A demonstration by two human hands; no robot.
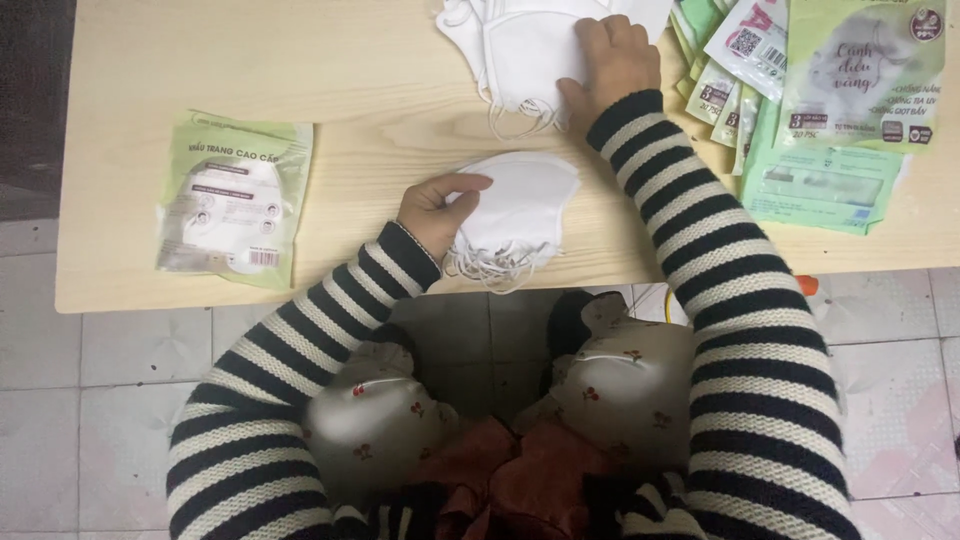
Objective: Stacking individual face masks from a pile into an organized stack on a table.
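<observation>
Your left hand (432,212) grips a small stack of folded white face masks (515,208) near the table's (380,110) front edge. The stack's long axis runs roughly left to right, rounded end toward the right, ear loops dangling over the front edge. Thumb on top, fingers curled beneath, wrist bent inward. Your right hand (608,62), arm stretched forward, rests palm down, fingers together, on a larger pile of white masks (520,45) at the back edge. A sealed green mask packet (235,200) lies toward the front left corner; empty green packets (830,110) spread across the right side.
</observation>
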